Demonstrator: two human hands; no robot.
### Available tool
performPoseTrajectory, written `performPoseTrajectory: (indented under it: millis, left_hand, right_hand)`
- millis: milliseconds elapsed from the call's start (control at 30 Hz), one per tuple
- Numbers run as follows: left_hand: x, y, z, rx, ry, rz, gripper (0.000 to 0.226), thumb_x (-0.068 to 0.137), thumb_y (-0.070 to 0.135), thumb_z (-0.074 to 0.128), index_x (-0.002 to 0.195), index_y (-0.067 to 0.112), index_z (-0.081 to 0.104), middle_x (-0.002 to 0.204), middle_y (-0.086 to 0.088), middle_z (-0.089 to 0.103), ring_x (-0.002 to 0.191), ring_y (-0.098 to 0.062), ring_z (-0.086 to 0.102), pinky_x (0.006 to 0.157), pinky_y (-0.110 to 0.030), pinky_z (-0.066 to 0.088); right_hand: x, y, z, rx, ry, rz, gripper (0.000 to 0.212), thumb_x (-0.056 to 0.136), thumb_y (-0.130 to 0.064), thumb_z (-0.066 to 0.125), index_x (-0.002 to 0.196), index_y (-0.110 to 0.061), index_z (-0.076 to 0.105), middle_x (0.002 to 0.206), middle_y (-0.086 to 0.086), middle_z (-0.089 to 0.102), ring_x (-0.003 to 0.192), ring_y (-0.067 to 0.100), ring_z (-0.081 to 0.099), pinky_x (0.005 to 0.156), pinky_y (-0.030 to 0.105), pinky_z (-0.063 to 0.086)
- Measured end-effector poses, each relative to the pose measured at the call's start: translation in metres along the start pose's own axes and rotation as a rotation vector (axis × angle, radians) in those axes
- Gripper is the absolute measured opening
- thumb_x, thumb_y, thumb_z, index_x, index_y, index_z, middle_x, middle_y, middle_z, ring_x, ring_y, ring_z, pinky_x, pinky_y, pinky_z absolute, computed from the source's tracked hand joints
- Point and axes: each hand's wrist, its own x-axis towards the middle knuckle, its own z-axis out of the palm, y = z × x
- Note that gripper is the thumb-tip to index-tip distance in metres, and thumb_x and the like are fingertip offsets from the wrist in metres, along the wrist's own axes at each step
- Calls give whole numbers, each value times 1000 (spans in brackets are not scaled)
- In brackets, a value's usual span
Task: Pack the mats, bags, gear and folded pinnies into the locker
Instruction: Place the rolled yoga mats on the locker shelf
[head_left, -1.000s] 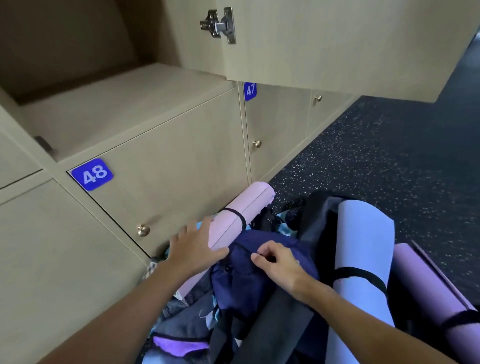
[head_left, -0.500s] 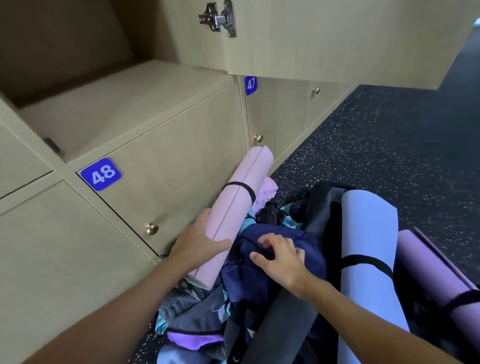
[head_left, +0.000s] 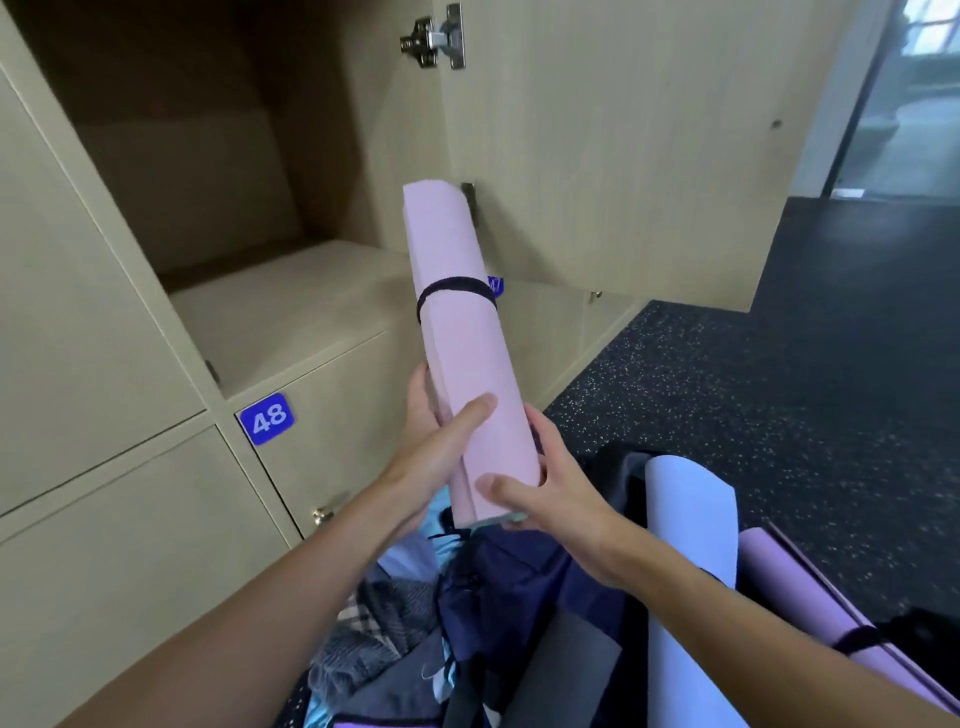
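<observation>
A rolled pink mat (head_left: 462, 332) with a black band round it points up and away, its far end level with the open locker (head_left: 270, 312). My left hand (head_left: 441, 436) grips its lower part from the left, thumb across the front. My right hand (head_left: 550, 483) holds the bottom end from the right. Below my arms lies a pile of gear: a navy bag (head_left: 519, 597), a rolled light blue mat (head_left: 691, 571) and a rolled purple mat (head_left: 810, 613). The locker's inside holds nothing that I can see.
The locker's door (head_left: 623, 156) hangs open to the right, close behind the pink mat. Shut locker doors, one numbered 48 (head_left: 267, 418), stand below and left. Grey and plaid fabric (head_left: 374, 634) lies in the pile. Dark speckled floor (head_left: 779, 389) stretches right.
Both hands have lifted the pink mat off the pile and up in front of the open locker. My right hand left the navy bag and took the mat's bottom end.
</observation>
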Motion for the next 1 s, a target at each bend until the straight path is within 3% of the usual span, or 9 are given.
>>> performPoseTrajectory:
  millis: [133, 233, 367, 500, 567, 667, 733, 833, 1000]
  left_hand:
    - [-2, 28, 2, -70, 110, -21, 79, 85, 37, 75, 144, 54, 24, 133, 15, 60, 114, -15, 64, 92, -48, 56]
    - [-5, 40, 13, -88, 146, -56, 81, 84, 43, 74, 144, 58, 22, 142, 14, 52, 118, -18, 61, 92, -51, 55]
    - [17, 39, 14, -78, 150, -34, 76, 86, 46, 70, 145, 54, 23, 143, 10, 51, 117, -19, 61, 83, -45, 60]
    - [53, 42, -9, 46, 118, 3, 72, 91, 42, 66, 149, 43, 22, 133, 6, 57, 109, -20, 65, 74, -41, 62]
    - [77, 48, -29, 160, 142, 29, 67, 92, 45, 64, 149, 35, 31, 121, 3, 63, 105, -19, 66, 83, -41, 59]
    - [114, 48, -68, 386, 238, 57, 54, 91, 46, 61, 140, 24, 51, 125, -2, 63, 110, -18, 61, 92, -31, 47]
    - [133, 43, -93, 692, 224, 47, 50, 94, 45, 57, 138, 22, 53, 135, -3, 59, 120, -20, 56, 100, -29, 42]
    - [157, 42, -118, 1197, 168, 105, 54, 90, 57, 51, 135, 27, 57, 138, 1, 56, 129, -21, 50, 107, -34, 38]
    - [184, 38, -133, 1390, 74, 110, 61, 86, 70, 48, 140, 41, 49, 144, 12, 49, 135, -18, 41, 107, -38, 31]
  right_hand:
    - [-13, -22, -11, -90, 23, -64, 70, 82, -18, 79, 135, -39, 39, 123, -6, 56, 104, 5, 60, 68, 10, 48]
    - [-17, -36, -21, -152, 27, -112, 65, 83, -18, 77, 130, -41, 38, 125, -7, 53, 108, 9, 59, 75, 14, 50]
    - [6, -41, -26, -254, 68, -151, 75, 69, -34, 78, 136, -36, 47, 123, -6, 58, 101, 7, 61, 75, 17, 49]
    - [48, -53, -29, -252, 84, -202, 51, 82, -4, 72, 103, -48, 55, 100, -14, 63, 75, -11, 58, 66, 10, 48]
    - [73, -61, -28, -258, 99, -216, 51, 84, -1, 69, 94, -49, 54, 95, -16, 61, 68, -12, 56, 63, 7, 47]
    - [118, -69, -22, -272, 106, -230, 47, 85, -5, 70, 111, -41, 56, 99, -18, 60, 75, -8, 57, 63, 3, 45]
    - [143, -75, -14, -307, 113, -242, 48, 84, -9, 72, 118, -37, 53, 100, -20, 58, 81, -5, 57, 64, 4, 46]
    - [177, -82, -4, -357, 139, -261, 36, 84, -8, 72, 105, -34, 56, 92, -14, 55, 78, 6, 55, 69, 18, 49]
    - [236, -81, 9, -471, 222, -260, 60, 78, -24, 77, 133, -29, 52, 126, 3, 51, 111, 17, 56, 92, 30, 48]
